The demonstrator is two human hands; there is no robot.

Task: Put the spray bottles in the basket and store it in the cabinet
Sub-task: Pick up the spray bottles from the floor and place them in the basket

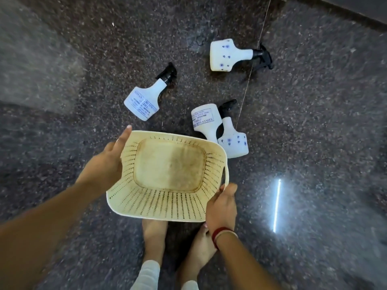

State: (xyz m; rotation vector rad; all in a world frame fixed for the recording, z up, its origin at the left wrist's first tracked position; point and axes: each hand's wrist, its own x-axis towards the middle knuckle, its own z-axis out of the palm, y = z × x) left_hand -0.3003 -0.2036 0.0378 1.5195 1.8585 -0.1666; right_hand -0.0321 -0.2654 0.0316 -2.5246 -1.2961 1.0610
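I hold a cream perforated plastic basket [159, 204] above the floor, with nothing inside it. My left hand [109, 158] grips its left wall, index finger stretched along the rim. My right hand [222, 206] grips the right rim by the handle slot. Several white spray bottles with black trigger heads lie on the floor beyond the basket: a labelled one [144, 99] at the left, a dotted one [227, 54] farther back on the right, and two touching each other just past the basket, one labelled [206, 120] and one dotted [235, 141].
The floor is dark polished speckled stone with a thin joint line [249, 78] running past the bottles. My bare feet [155, 233] stand right under the basket. A light reflects on the floor at the right [276, 206]. A dark ledge edge crosses the top right corner [356, 11].
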